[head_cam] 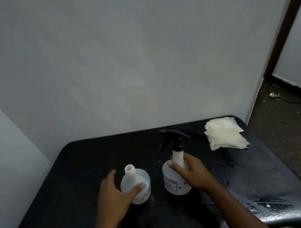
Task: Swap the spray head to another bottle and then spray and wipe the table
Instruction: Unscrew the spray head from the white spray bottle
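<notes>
Low in the centre of the frame, the open bottle (135, 184) is cupped by the left hand (113, 194), fingers wrapped round its body. Just right of it, the second bottle (176, 175) is clasped at the shoulder by the right hand (190, 172); the spray head (174, 139) is not yet unscrewed. The body should be steadied while the collar is turned. Liquid levels cannot be judged. A cloth (225, 136) lies at the table's (77, 166) upper right.

Dim, flat indoor light, soft overall focus with slight blur, wide-angle bending at the frame edges, and glare off the wet sheen on the black table (276, 203) near its front right corner.
</notes>
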